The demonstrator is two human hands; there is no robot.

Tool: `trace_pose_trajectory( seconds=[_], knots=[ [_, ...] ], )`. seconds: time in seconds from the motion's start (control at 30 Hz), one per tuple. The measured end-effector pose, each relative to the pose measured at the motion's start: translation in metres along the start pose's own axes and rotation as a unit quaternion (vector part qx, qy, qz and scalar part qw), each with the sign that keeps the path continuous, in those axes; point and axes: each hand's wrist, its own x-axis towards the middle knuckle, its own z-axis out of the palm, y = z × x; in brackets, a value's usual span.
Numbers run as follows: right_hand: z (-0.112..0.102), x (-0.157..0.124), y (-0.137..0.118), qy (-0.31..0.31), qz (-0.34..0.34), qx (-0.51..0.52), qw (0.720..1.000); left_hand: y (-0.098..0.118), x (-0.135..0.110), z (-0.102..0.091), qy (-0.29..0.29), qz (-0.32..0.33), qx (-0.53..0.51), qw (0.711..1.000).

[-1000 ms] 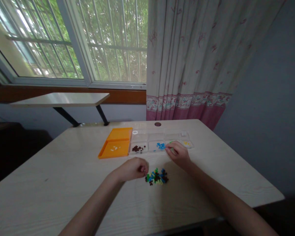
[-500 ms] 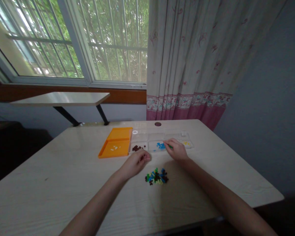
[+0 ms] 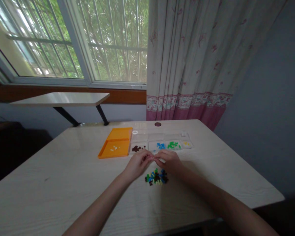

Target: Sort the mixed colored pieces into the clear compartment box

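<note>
My left hand (image 3: 138, 163) and my right hand (image 3: 168, 160) meet fingertip to fingertip above the table, both with fingers pinched together. Whatever lies between the fingertips is too small to make out. Just below them is a mixed pile of small pieces (image 3: 156, 177) in green, blue, brown and pale yellow. Beyond my hands stands a clear compartment box (image 3: 149, 143). Sorted in its near row are brown pieces (image 3: 138, 148), blue pieces (image 3: 160, 146), green pieces (image 3: 173, 145) and a few yellow pieces (image 3: 186, 143).
An open orange case (image 3: 119, 140) sits left of the clear box, with several white pieces (image 3: 115, 148) in its near half. A raised shelf (image 3: 64, 98) on black legs is at the back left. A round hole (image 3: 157, 124) is near the table's (image 3: 64, 183) back edge.
My right hand has come back from the clear box toward me and left, uncovering the green pieces. It now touches my left hand, which has shifted slightly right.
</note>
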Motion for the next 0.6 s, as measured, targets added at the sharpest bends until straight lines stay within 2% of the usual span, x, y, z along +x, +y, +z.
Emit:
trace_pose_trajectory(
  seconds=[0.13, 0.37, 0.6],
  knots=[
    [-0.0013, 0.0, 0.0006, -0.008, 0.001, 0.004, 1.0, 0.001, 0.0008, -0.0003, -0.001, 0.007, -0.009, 1.0],
    [-0.0022, 0.0007, 0.0002, 0.022, 0.005, 0.022, 0.999, 0.0, -0.0004, -0.0003, 0.022, 0.009, -0.012, 1.0],
    [-0.0047, 0.0016, -0.0008, 0.019, -0.003, 0.027, 0.999, -0.0018, -0.0004, 0.0018, 0.03, 0.025, 0.001, 0.999]
  ],
)
